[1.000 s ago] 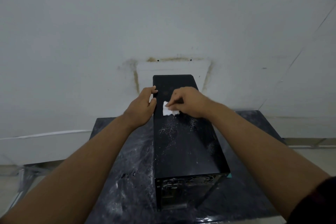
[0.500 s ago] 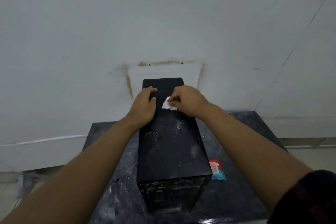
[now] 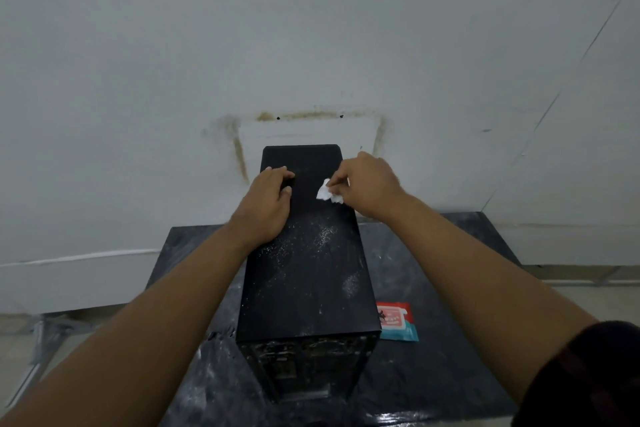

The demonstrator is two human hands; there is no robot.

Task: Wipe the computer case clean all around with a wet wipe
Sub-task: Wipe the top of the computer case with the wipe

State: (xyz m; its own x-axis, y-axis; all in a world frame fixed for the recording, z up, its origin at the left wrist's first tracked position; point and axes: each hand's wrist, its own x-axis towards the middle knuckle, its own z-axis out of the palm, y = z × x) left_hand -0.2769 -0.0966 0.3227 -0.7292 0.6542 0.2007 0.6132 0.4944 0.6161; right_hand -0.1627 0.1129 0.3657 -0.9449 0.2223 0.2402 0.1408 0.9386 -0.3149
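Observation:
A black computer case (image 3: 308,274) stands on a dark marbled table (image 3: 446,357), its long top facing me and speckled with white dust in the middle. My right hand (image 3: 367,184) pinches a small crumpled white wet wipe (image 3: 327,192) against the far right part of the top. My left hand (image 3: 268,204) rests on the far left edge of the case, fingers curled over the top and thumb on the side.
A red and teal wet wipe packet (image 3: 396,321) lies on the table just right of the case's near end. A white wall with a yellowish stained outline (image 3: 311,116) rises right behind the case. Pale floor shows at both sides of the table.
My right hand has slid the wipe from the left middle of the top towards its right edge. The view has shifted, so the wipe packet beside the case now shows.

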